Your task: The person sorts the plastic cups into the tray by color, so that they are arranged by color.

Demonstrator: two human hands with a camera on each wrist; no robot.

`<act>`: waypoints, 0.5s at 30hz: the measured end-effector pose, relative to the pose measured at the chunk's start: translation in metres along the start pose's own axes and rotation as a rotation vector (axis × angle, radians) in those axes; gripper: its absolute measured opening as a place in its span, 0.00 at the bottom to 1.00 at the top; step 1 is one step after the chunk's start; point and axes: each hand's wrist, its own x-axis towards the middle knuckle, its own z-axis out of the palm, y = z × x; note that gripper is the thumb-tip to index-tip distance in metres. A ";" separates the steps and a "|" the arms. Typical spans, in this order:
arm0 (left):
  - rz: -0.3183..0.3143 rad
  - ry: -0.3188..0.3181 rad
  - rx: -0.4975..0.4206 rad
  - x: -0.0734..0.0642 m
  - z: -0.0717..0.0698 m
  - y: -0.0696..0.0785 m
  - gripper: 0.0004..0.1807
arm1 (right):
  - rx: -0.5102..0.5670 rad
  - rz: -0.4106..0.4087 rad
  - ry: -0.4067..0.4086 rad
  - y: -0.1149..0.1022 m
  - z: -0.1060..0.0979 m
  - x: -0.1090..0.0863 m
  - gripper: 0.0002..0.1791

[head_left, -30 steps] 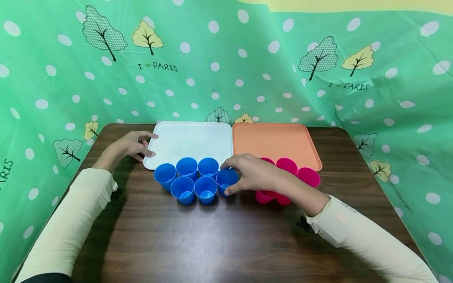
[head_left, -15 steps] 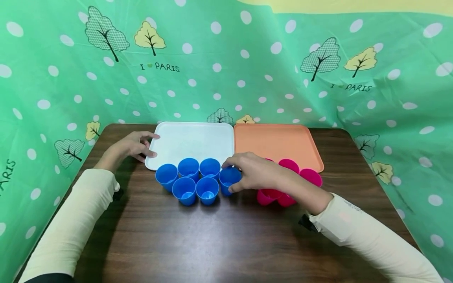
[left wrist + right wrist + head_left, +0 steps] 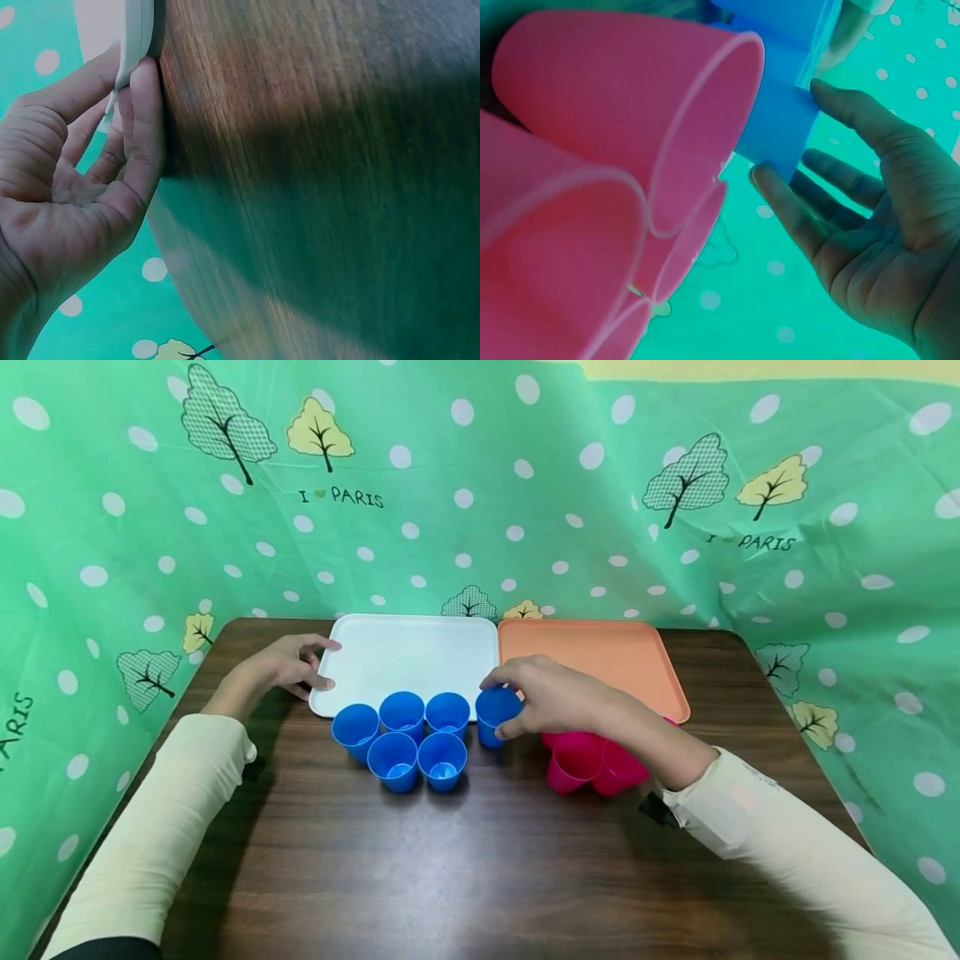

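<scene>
My left hand (image 3: 288,664) holds the left edge of the white tray (image 3: 405,647); in the left wrist view, thumb and fingers pinch the tray's rim (image 3: 136,45). Between thumb and fingertips, my right hand (image 3: 558,697) grips a blue cup (image 3: 489,727) near its rim, upright, overlapping the seam of the two trays. The right wrist view shows this blue cup (image 3: 778,131) behind the pink cups. Several more blue cups (image 3: 393,762) stand grouped to its left, in front of the white tray.
An orange tray (image 3: 592,647) adjoins the white one on the right. Several pink cups (image 3: 576,762) stand before it, partly hidden under my right forearm. Everything rests on a dark wooden table (image 3: 450,877), with a green dotted cloth (image 3: 420,527) behind.
My right hand has moved the blue cup away from the other blue cups, back toward the trays and slightly right. My left hand keeps its hold on the white tray.
</scene>
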 end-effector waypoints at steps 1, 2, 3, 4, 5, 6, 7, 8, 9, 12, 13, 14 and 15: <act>0.002 -0.003 0.001 0.000 0.000 0.001 0.49 | -0.006 0.001 0.005 0.001 -0.003 0.001 0.37; 0.004 -0.004 0.002 0.000 0.001 0.002 0.49 | -0.013 -0.003 0.011 0.002 -0.004 0.003 0.37; 0.004 -0.004 0.005 -0.001 0.001 0.003 0.49 | -0.021 -0.006 0.015 0.003 -0.007 0.004 0.37; 0.004 -0.004 0.009 -0.001 0.001 0.004 0.49 | -0.025 -0.009 0.017 0.004 -0.009 0.006 0.37; 0.005 -0.003 0.011 -0.002 0.001 0.004 0.49 | -0.029 -0.013 0.020 0.005 -0.011 0.009 0.37; 0.005 -0.001 0.014 -0.002 0.002 0.005 0.49 | -0.028 -0.014 0.022 0.006 -0.013 0.011 0.37; 0.004 0.002 0.016 -0.003 0.002 0.005 0.48 | -0.025 -0.015 0.024 0.007 -0.015 0.014 0.37; 0.003 0.005 0.020 -0.003 0.002 0.005 0.48 | -0.022 -0.016 0.027 0.009 -0.017 0.017 0.37; 0.004 0.007 0.022 -0.003 0.002 0.005 0.48 | -0.019 -0.016 0.029 0.010 -0.019 0.020 0.37; 0.002 0.009 0.024 -0.002 0.003 0.004 0.48 | -0.004 -0.015 0.044 0.014 -0.024 0.028 0.37; 0.001 0.010 0.024 -0.001 0.002 0.003 0.48 | 0.001 -0.015 0.049 0.016 -0.026 0.032 0.37; 0.001 0.011 0.023 -0.001 0.002 0.002 0.48 | 0.005 -0.009 0.053 0.017 -0.028 0.035 0.37; 0.001 0.012 0.021 0.000 0.001 0.002 0.48 | 0.012 -0.001 0.056 0.018 -0.030 0.038 0.37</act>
